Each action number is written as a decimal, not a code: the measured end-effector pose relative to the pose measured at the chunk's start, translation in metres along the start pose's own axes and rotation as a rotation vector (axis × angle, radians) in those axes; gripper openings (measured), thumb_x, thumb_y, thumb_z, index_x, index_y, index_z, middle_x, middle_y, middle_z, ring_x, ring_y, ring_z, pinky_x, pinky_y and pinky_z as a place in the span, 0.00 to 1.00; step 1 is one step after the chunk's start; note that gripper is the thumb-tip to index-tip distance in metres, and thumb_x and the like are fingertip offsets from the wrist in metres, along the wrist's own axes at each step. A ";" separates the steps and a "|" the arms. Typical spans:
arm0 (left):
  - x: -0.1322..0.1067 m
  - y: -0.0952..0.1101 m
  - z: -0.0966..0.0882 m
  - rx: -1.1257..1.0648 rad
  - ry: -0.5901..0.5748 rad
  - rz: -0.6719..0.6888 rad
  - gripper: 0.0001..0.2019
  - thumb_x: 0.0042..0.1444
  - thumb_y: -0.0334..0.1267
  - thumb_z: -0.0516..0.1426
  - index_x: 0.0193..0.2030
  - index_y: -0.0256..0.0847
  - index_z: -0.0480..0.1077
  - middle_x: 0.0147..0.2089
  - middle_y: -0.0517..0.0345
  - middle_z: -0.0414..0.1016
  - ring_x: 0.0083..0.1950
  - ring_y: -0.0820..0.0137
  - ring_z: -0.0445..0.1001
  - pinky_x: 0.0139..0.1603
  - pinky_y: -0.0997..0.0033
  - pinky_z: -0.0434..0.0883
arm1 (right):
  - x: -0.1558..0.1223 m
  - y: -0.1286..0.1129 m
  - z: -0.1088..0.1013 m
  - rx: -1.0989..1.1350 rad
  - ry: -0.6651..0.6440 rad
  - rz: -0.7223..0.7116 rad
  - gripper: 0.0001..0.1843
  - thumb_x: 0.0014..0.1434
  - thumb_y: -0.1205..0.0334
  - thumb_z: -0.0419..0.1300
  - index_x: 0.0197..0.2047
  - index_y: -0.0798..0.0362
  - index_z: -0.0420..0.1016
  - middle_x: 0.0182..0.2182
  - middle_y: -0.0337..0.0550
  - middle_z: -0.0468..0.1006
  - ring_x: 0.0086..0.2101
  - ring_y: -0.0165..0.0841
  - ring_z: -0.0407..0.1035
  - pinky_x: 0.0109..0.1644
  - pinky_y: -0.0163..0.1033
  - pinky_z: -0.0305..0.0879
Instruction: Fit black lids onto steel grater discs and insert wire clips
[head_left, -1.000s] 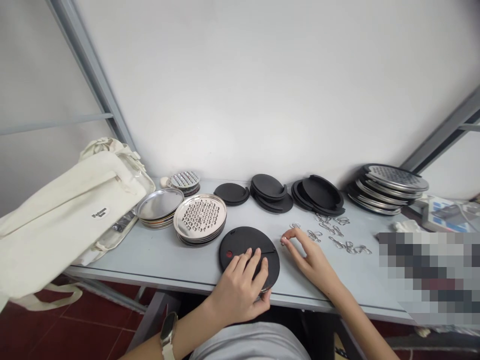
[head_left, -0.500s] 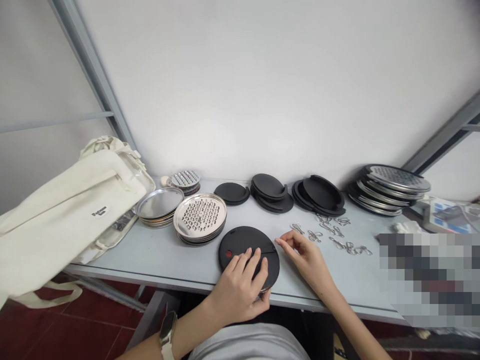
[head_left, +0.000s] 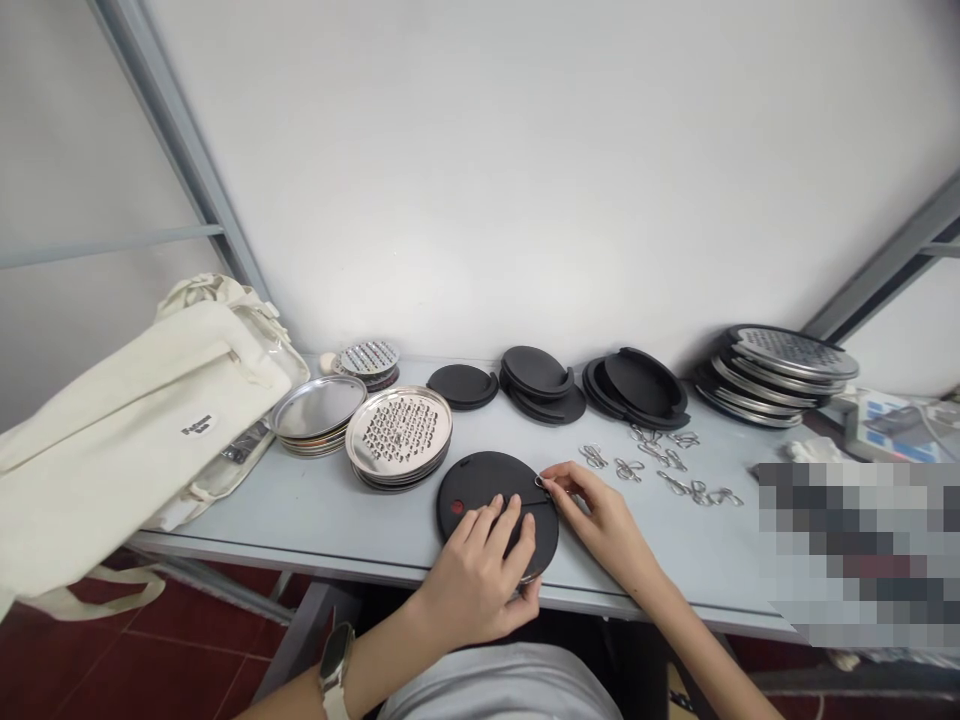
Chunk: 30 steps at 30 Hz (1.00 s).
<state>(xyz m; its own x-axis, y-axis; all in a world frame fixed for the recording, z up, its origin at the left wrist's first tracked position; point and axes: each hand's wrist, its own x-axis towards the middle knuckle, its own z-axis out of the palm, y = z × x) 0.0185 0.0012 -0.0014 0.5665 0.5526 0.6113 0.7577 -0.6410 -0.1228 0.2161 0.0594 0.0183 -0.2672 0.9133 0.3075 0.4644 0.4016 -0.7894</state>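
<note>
My left hand (head_left: 476, 570) rests spread over a round black disc (head_left: 476, 478), its thumb curling round the near rim. The disc has a red dot (head_left: 457, 507) and a thin straight slit. My right hand (head_left: 596, 510) is at the disc's right edge, pinching a small wire clip (head_left: 540, 481) at the end of the slit. More bent wire clips (head_left: 664, 468) lie loose on the table to the right of that hand. The round metal grater plates (head_left: 399, 435) stand stacked to the left of the disc.
A grey table (head_left: 300, 515) holds stacks of black discs (head_left: 540, 385) and metal grater plates (head_left: 780, 362) along the wall. A cream cloth bag (head_left: 127, 420) lies over the left end. A pixelated patch covers the front right.
My right hand has moved left from the loose clips to the disc's right edge, now with a small clip at its fingertips. My left hand has stayed on the disc.
</note>
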 end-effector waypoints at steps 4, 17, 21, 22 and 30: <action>0.000 0.000 0.000 0.001 0.002 -0.002 0.24 0.58 0.42 0.51 0.58 0.31 0.67 0.60 0.41 0.67 0.58 0.52 0.67 0.55 0.58 0.64 | -0.001 -0.001 0.000 -0.028 -0.028 -0.042 0.10 0.67 0.59 0.51 0.46 0.50 0.70 0.38 0.43 0.75 0.37 0.35 0.70 0.43 0.37 0.65; 0.000 -0.001 0.000 0.002 0.001 0.004 0.25 0.57 0.43 0.52 0.58 0.32 0.67 0.60 0.42 0.67 0.59 0.53 0.67 0.55 0.58 0.64 | -0.002 -0.004 0.001 -0.101 -0.125 -0.020 0.08 0.68 0.58 0.45 0.39 0.49 0.60 0.22 0.32 0.63 0.23 0.31 0.59 0.30 0.34 0.57; 0.000 0.000 0.000 -0.004 -0.003 0.004 0.25 0.57 0.43 0.52 0.58 0.32 0.66 0.60 0.42 0.67 0.59 0.53 0.67 0.56 0.58 0.64 | -0.002 -0.005 0.001 -0.111 -0.147 -0.011 0.07 0.69 0.57 0.44 0.40 0.48 0.59 0.20 0.30 0.60 0.21 0.31 0.58 0.29 0.34 0.55; 0.000 0.000 0.000 -0.005 -0.004 0.003 0.25 0.57 0.43 0.52 0.58 0.32 0.66 0.60 0.42 0.67 0.59 0.53 0.67 0.56 0.58 0.64 | -0.002 -0.006 0.001 -0.110 -0.153 -0.015 0.07 0.69 0.57 0.44 0.41 0.49 0.59 0.21 0.30 0.61 0.21 0.31 0.59 0.29 0.34 0.56; 0.001 -0.001 0.000 0.001 0.003 0.001 0.25 0.57 0.43 0.52 0.58 0.32 0.67 0.60 0.42 0.68 0.58 0.53 0.67 0.55 0.58 0.64 | -0.003 -0.006 0.000 -0.131 -0.160 -0.009 0.06 0.69 0.58 0.43 0.42 0.49 0.58 0.21 0.32 0.65 0.21 0.32 0.63 0.29 0.34 0.55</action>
<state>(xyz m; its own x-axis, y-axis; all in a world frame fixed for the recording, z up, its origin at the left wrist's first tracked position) 0.0183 0.0018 -0.0010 0.5660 0.5503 0.6139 0.7575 -0.6411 -0.1237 0.2138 0.0544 0.0221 -0.3971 0.8916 0.2176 0.5646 0.4242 -0.7080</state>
